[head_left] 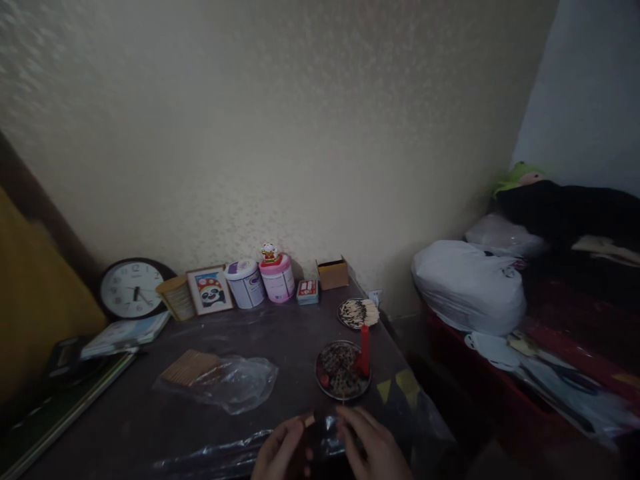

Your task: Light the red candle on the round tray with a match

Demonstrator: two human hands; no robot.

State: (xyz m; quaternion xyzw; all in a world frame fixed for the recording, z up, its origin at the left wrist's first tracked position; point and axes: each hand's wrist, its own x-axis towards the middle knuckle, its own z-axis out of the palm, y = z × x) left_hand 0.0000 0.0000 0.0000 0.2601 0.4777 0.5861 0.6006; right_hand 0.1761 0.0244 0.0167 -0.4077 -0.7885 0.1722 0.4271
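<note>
- Dim room, pale textured wall behind; dark table runs from the wall toward the camera, its top under clear plastic sheeting.
- Left hand at the near edge of the table, fingers curled around a small light-coloured piece at the fingertips; what the piece is cannot be told.
- Right hand just beside it at the near edge, fingers bent downward onto the dark surface; whether it holds anything cannot be told, too dark.
- Round dish sits just beyond both hands, near the right edge, filled with dark speckled bits and a few red ones.
- Red candle stands upright at the dish's right rim, unlit as far as visible.
- Second, smaller dish farther back along the right edge, carrying a fan of pale sticks with dark tips.
- Crumpled clear plastic bag lies mid-table, left of the round dish, with a flat tan ribbed piece partly inside it.
- Back edge, against the wall, left to right: wall clock leaning, tan cylinder, framed panda picture, white tin, pink tin with a small figurine on top, small red box, open cardboard box.
- Left edge: stack of booklets.
- Right of the table, well apart: white filled bag on a red surface, dark cloth behind it.
</note>
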